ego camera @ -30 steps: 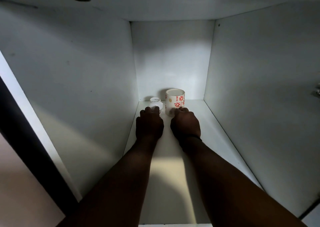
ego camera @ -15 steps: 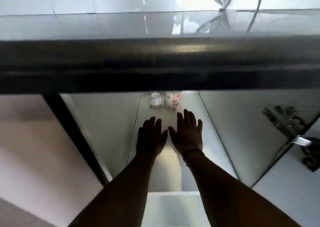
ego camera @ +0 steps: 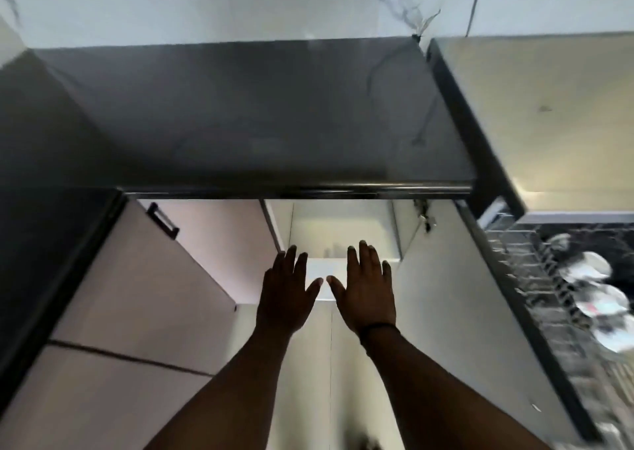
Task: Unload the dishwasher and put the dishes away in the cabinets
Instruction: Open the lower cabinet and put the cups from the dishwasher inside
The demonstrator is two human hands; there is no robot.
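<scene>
While I'm looking down past the countertop edge, this is the layout:

left hand (ego camera: 286,295): fingers spread out straight, palm down, holding nothing, hanging in front of the open cabinet.
right hand (ego camera: 365,291): same deal, fingers splayed and nothing in it, dark band on the wrist. Thumbs of both point at each other, close but apart.
cabinet (ego camera: 343,230): white inside, open, tucked under the dark countertop (ego camera: 240,117). Its front shelf edge shows as a bright white strip between my hands. Can't make out any dishes in there from this angle.
dishwasher rack (ego camera: 535,278): pulled out way off to my right, wire tines, pretty blurry.
dishes (ego camera: 597,288): a few white pieces sitting in that rack, one with a bit of red on it, too smeared to tell what's what.
cabinet door (ego camera: 144,278): pinkish, on my left, with a black handle (ego camera: 163,221) near the top.
</scene>
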